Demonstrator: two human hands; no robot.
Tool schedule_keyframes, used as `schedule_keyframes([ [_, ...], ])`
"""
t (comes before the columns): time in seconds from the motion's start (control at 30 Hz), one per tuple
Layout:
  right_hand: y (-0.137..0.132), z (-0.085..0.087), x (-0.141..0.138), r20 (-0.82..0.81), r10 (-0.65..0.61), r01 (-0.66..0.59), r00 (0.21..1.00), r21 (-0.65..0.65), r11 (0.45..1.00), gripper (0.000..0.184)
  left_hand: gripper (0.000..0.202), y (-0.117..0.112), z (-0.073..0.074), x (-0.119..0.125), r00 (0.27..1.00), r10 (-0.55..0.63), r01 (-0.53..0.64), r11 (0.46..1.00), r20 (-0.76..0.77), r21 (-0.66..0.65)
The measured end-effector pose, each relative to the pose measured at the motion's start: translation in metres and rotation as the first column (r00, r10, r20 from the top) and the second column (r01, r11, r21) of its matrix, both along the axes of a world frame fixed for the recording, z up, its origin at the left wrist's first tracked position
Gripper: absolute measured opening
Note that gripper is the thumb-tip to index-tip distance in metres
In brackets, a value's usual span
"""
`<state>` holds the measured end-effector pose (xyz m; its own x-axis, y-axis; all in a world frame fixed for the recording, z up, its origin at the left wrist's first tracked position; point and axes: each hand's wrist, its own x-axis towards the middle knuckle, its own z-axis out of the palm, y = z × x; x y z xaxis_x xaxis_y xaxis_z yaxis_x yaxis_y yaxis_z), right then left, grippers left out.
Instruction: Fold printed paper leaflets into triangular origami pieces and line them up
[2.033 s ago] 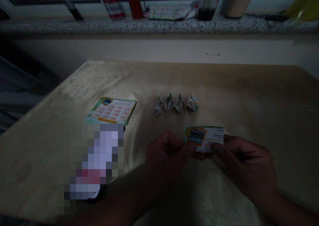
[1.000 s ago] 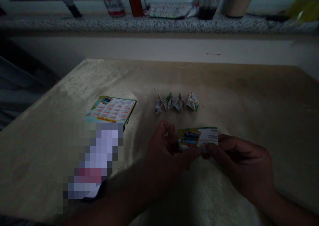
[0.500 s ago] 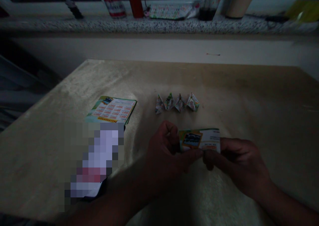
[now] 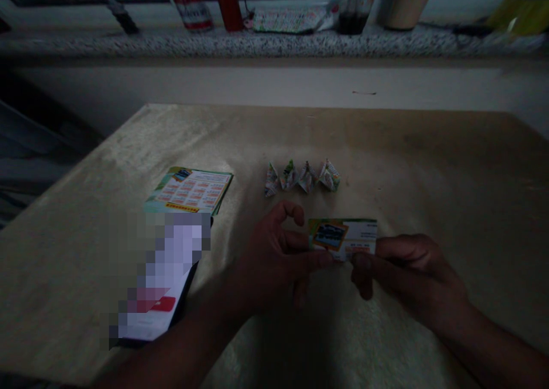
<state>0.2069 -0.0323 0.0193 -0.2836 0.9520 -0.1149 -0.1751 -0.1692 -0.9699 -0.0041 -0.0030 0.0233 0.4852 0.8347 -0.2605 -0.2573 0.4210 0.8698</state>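
A printed paper sheet point(image 4: 343, 235), green, orange and white and apparently folded, is held above the table between both hands. My left hand point(image 4: 278, 257) pinches its lower left part between thumb and fingers, the index finger curled up off the paper. At the paper's right end, my right hand point(image 4: 412, 274) grips it with the thumb in front and fingers behind. Several small folded paper shapes point(image 4: 306, 177) stand in a row just beyond the hands. To the left lies a stack of similar printed sheets point(image 4: 193, 189).
A phone point(image 4: 171, 274) with a blurred-out screen lies left of my left forearm on the pale table point(image 4: 107, 177). Along the speckled windowsill point(image 4: 274, 46) stand a red can point(image 4: 191, 6), a red bottle point(image 4: 230, 8), a packet point(image 4: 291, 20) and a clear cup with dark contents point(image 4: 355, 11).
My left thumb has drawn back leftward along the paper's lower edge, and the left index finger has lifted. More of the paper's printed face shows. My right hand keeps its grip.
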Motion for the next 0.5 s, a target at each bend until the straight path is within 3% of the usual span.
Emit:
schedule_keyframes([
  [0.17, 0.0013, -0.0023, -0.0001, 0.004, -0.008, 0.008, 1.0, 0.004, 1.0, 0.014, 0.056, -0.0008, 0.0089, 0.0031, 0.979, 0.089, -0.096, 0.995, -0.184, -0.03],
  [0.5, 0.0024, -0.0032, -0.0012, 0.052, -0.032, 0.031, 0.998, 0.021, 0.999, 0.016, 0.056, -0.0007, 0.0054, 0.0034, 0.977, 0.109, -0.118, 0.992, -0.181, -0.039],
])
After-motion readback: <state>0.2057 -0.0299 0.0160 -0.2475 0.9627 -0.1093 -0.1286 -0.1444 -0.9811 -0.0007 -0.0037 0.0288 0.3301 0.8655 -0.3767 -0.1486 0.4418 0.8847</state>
